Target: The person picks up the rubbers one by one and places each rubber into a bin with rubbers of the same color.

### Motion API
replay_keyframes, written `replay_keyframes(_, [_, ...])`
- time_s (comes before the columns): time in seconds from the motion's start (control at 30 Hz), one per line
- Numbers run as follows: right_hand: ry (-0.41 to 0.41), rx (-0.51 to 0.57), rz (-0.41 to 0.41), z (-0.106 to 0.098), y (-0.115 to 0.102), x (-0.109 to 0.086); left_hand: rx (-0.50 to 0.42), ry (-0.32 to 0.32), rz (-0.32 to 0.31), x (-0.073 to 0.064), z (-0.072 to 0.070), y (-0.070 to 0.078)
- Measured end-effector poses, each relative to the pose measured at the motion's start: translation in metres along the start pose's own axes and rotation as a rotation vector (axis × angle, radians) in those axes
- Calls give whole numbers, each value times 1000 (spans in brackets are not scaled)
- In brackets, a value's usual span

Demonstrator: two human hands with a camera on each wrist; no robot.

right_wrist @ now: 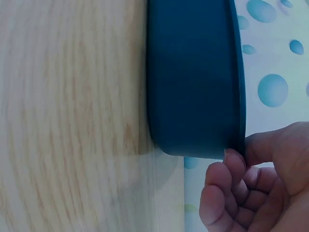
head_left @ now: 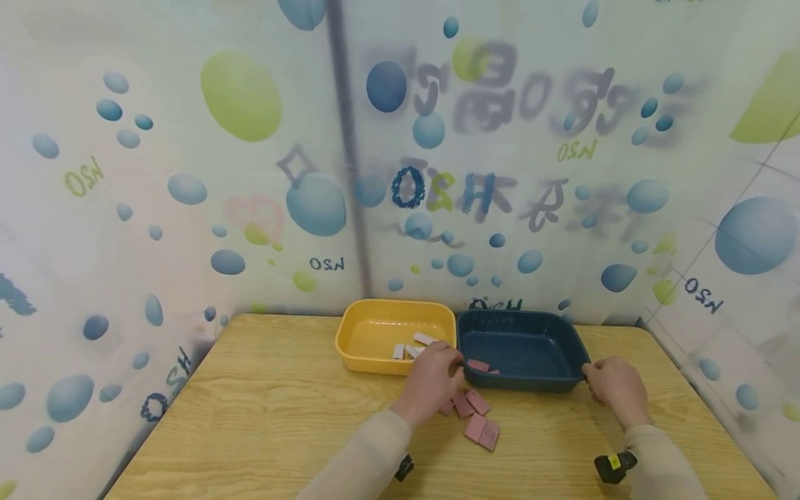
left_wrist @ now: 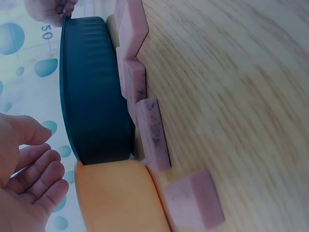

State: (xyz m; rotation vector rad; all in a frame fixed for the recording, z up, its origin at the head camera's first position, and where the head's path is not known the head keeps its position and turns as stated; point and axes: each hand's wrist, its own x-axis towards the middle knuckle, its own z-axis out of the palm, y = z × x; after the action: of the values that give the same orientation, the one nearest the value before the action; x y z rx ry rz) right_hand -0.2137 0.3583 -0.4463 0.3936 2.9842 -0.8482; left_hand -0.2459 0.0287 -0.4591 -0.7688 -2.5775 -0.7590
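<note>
the right hand [head_left: 619, 389] pinches the near right corner of the blue tray [head_left: 525, 382], thumb against the rim and bent fingertips beneath it; the left hand [head_left: 431, 378] has its thumb parted from loosely bent fingers, with nothing visible between them; it hovers by the tray's left end, and whether it touches the rim i cannot tell; the tray sits on the table [head_left: 250, 403], right beside the yellow tray [head_left: 375, 364]; it looks like stiff, thin-walled plastic, probably light and not fragile, though its smooth sides may slip under flat fingers, so the lipped rim at both ends seems the best hold; two pink tiles [head_left: 478, 364] lie inside near its left end and would likely slide if it tilts; more pink tiles [head_left: 477, 427] lie loose in front, some touching; they look hard, light and perhaps apt to chip, best pinched across opposite edges; white pieces [head_left: 398, 351] lie in the yellow tray; behind everything hangs a spotted wall covering [head_left: 244, 97].
</note>
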Motion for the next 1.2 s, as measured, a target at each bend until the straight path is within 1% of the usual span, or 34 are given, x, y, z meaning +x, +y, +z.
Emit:
replay_keyframes(0.17, [-8, 30, 4, -1, 3, 0, -7, 31, 22, -4, -5, -4])
replay_keyframes(0.33, [-13, 45, 11, 0, 4, 2, -20, 57, 57, -8, -13, -8])
replay_keyframes(0.43, [-13, 55, 13, 1, 4, 2, -18, 46, 64, -12, -21, -11])
replay_keyframes(0.6, [-5, 69, 16, 1, 4, 2, -3, 13, 52, -17, -31, -17])
replay_keyframes(0.73, [-4, 53, 9, 0, 5, 2, 3, 11, 60, -22, -37, -23])
replay_keyframes(0.8, [-4, 50, 5, -1, 6, 1, 6, 9, 74, -25, -40, -26])
replay_keyframes(1.07, [-2, 63, 7, 0, 4, 0, 24, -30, 99, -41, -47, -39])
replay_keyframes(1.2, [1, 82, 12, 1, 4, 0, 56, -37, 133, -50, -49, -45])
